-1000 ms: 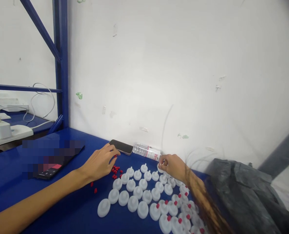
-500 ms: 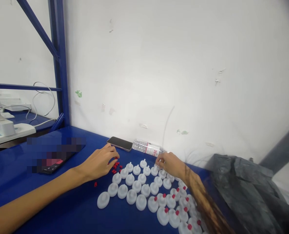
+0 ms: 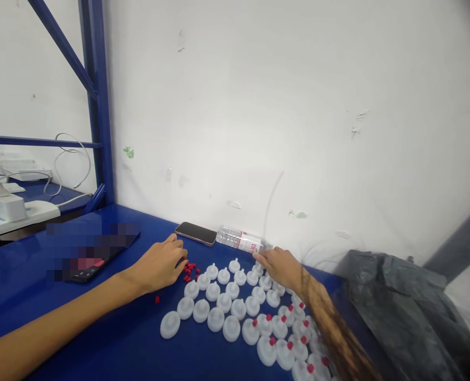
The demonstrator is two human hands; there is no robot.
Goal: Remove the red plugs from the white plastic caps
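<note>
My left hand (image 3: pixel 161 265) rests at the edge of a small pile of red caps (image 3: pixel 189 271), its fingers curled and the thumb drawn in against them. Whatever the fingertips pinch is hidden. Over the back of a group of white round plastic pieces with short spouts (image 3: pixel 232 290), my right hand (image 3: pixel 281 269) is closed, fingertips together just above one white piece (image 3: pixel 258 269). I cannot make out what is in that grip. Nearer the front right, several white pieces carry red caps on their spouts (image 3: pixel 273 342); those further left are bare.
A phone (image 3: pixel 196 233) and a clear water bottle (image 3: pixel 238 241) lie along the wall. One stray red cap (image 3: pixel 157 299) is left of the pieces. A dark plastic bag (image 3: pixel 393 301) is at right. A power strip (image 3: pixel 40 210) and blue rack post (image 3: pixel 100 106) stand left.
My left thumb has drawn in closer to the fingers beside the red caps. My right fingertips have risen slightly from the white pieces at the back.
</note>
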